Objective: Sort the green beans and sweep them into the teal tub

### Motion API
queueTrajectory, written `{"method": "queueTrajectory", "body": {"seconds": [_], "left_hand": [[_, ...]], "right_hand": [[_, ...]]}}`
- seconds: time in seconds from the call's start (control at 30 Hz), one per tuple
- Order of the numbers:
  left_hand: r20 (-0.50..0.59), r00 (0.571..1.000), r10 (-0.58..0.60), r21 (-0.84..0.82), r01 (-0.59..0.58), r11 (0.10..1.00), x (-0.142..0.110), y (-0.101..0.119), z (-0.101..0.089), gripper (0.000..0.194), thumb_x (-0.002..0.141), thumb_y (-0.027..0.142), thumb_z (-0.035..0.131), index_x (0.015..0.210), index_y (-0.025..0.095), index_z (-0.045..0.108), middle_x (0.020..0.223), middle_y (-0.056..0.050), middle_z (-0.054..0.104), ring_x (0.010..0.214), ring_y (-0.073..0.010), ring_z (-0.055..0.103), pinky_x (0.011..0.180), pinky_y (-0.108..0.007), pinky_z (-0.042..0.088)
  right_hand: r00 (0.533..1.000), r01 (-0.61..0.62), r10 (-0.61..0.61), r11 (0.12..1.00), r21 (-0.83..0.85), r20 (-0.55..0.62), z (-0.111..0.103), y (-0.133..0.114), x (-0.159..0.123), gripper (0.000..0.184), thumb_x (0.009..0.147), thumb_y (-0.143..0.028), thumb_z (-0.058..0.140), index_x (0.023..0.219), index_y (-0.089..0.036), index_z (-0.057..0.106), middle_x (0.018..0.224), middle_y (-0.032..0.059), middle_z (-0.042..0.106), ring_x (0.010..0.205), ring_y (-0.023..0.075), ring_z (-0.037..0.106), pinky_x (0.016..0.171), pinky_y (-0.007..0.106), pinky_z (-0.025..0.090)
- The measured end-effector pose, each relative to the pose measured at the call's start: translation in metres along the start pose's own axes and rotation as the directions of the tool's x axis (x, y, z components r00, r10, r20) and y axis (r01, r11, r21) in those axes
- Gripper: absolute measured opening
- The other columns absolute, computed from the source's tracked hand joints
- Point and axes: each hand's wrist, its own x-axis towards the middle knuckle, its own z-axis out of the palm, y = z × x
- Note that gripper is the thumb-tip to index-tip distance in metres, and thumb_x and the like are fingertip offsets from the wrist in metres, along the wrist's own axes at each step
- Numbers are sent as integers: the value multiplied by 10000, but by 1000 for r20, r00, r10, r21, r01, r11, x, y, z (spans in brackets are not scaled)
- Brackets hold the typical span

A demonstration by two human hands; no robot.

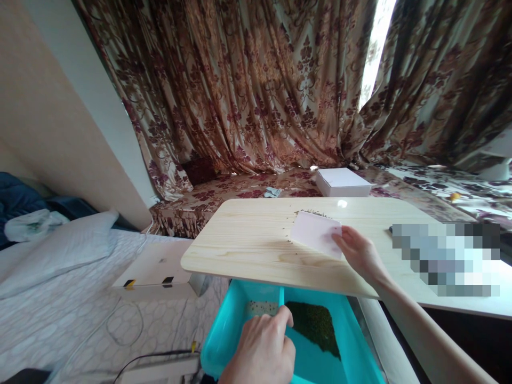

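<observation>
My right hand (356, 250) pinches the right end of a white card (316, 232), tilted on the pale wooden tabletop (236, 240). Small dark grains (316, 213) lie along the card's far edge, with a few scattered to its left. Below the table's near edge is a turquoise tub (218, 341) split by a divider. My left hand (262, 346) is closed at that divider, its fingertips partly hidden. In the tub's right compartment rests a heap of dark green grains (316, 322); the left one has pale grains (262, 308) with dark specks.
A white box (344, 181) stands behind the table. On the bed to the left lie another white box (152, 266), cables (140, 330) and a pillow (68, 248). A blurred-out object (444, 261) occupies the table's right side. Patterned curtains (260, 80) hang at the back.
</observation>
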Motion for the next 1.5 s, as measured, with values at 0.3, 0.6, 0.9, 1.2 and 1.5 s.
{"method": "queueTrajectory", "body": {"seconds": [0.3,0.6,0.9,1.2,1.5], "left_hand": [[-51,997,-55,6,55,998,-2,-16,-11,392,863,186,404,1188,272,605,1078,-47,716,1091,-255,622,950,-340,430],[-85,993,-80,-6,79,997,-5,-27,-16,384,854,164,411,1171,263,604,1100,-34,719,1102,-226,624,970,-310,412],[-82,994,-71,5,72,997,-5,-25,-14,371,860,173,409,1166,273,594,1098,-36,719,1112,-231,620,972,-322,417],[-29,998,-52,-2,52,999,-5,-8,-9,415,853,159,401,1191,271,613,1104,-57,713,1119,-256,619,984,-360,428],[-2,1000,-27,14,27,1000,-1,-3,-4,422,856,174,401,1210,262,613,1099,-65,714,1115,-262,622,992,-368,430]], "right_hand": [[999,18,-17,1000,-18,44,14,0,9,365,701,-588,756,826,-262,647,787,38,775,799,240,743,741,358,612],[979,-33,36,999,-18,200,8,-17,-10,541,634,-744,759,788,-231,682,765,61,780,715,242,732,685,357,621],[941,-110,114,993,-30,320,-20,-35,-37,513,616,-710,802,786,-230,742,807,85,804,766,270,751,672,350,627],[989,-61,54,997,-42,-139,-26,-11,-2,228,680,-445,772,810,-271,700,764,47,809,712,248,770,620,335,619],[989,-44,26,992,-121,-144,-17,3,11,216,707,-412,713,840,-245,678,752,61,811,723,261,779,564,334,608]]}}
